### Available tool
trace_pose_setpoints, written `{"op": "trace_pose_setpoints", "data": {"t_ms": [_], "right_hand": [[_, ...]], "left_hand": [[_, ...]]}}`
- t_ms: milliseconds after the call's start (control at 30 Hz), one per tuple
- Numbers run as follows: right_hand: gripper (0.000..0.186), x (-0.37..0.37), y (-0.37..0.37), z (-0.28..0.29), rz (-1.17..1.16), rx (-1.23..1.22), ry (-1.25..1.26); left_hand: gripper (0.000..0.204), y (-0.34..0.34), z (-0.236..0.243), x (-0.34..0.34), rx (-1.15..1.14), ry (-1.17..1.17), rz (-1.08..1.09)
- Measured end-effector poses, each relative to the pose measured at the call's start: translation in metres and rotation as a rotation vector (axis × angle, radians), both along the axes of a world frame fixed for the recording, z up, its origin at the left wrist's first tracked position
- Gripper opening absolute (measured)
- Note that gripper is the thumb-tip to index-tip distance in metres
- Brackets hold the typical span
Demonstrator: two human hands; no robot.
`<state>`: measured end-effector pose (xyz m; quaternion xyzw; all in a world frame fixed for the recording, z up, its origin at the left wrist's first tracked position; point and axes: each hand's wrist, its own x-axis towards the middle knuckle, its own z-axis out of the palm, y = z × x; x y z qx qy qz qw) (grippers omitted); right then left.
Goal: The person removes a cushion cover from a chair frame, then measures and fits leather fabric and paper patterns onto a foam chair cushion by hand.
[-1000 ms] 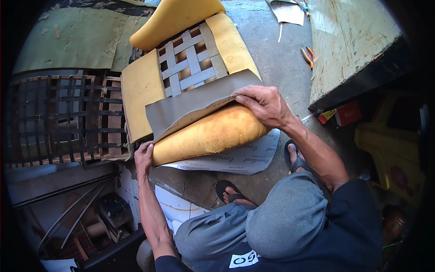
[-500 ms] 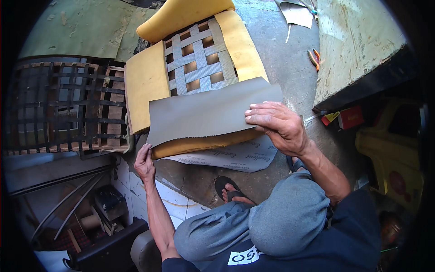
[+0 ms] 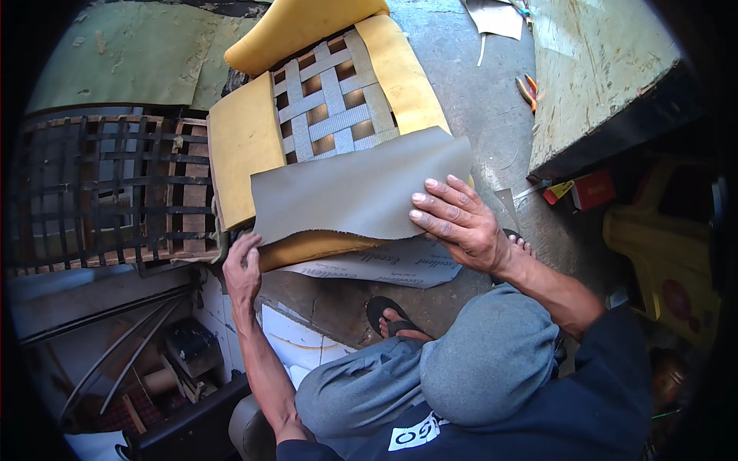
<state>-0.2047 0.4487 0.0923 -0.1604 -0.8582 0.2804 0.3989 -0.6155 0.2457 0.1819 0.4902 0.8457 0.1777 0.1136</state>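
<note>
A grey vinyl sheet (image 3: 346, 184) lies over the near end of a seat frame padded with yellow foam (image 3: 242, 146). Its near edge is cut in a wavy line, and more foam shows beneath. My right hand (image 3: 467, 230) rests on the sheet's right end, fingers stretched out and slightly apart. At the near left corner, my left hand (image 3: 243, 269) has its fingers curled against the sheet's edge; slight blur softens the fingertips. Woven grey webbing (image 3: 330, 100) spans the frame's middle. Below the foam hangs a pale printed sheet (image 3: 377, 265).
Left of the seat stands a wooden frame with black straps (image 3: 115, 184). Orange-handled pliers (image 3: 527, 92) lie on the floor beside a worn, pale panel (image 3: 600, 84). A red box (image 3: 592, 190) is at the right. My sandalled foot (image 3: 396, 319) is near the seat.
My right hand has gone from gripping the sheet's near right edge to lying on top with fingers extended. The left hand's fingers have shifted slightly at the corner. The view has moved a little.
</note>
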Motion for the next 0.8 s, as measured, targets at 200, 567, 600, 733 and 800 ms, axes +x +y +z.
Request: {"op": "trace_pose_setpoints", "data": {"t_ms": [200, 567, 600, 733, 800], "right_hand": [[0.049, -0.001, -0.006, -0.003, -0.044, 0.072, -0.050], [0.036, 0.026, 0.056, 0.006, -0.107, -0.492, 0.184], [0.038, 0.018, 0.070, -0.005, -0.211, -0.372, 0.143], [0.043, 0.006, 0.104, -0.073, -0.330, -0.197, 0.018], [0.044, 0.003, 0.113, -0.091, -0.095, -0.350, -0.003]], "left_hand": [[0.036, 0.134, 0.052, 0.137, 0.093, -0.039, -0.513], [0.085, 0.167, 0.023, 0.219, -0.244, 0.167, -0.837], [0.085, 0.165, 0.027, 0.220, -0.254, 0.171, -0.842], [0.085, 0.172, 0.025, 0.226, -0.264, 0.175, -0.863], [0.072, 0.169, 0.022, 0.228, -0.225, 0.206, -0.838]]}}
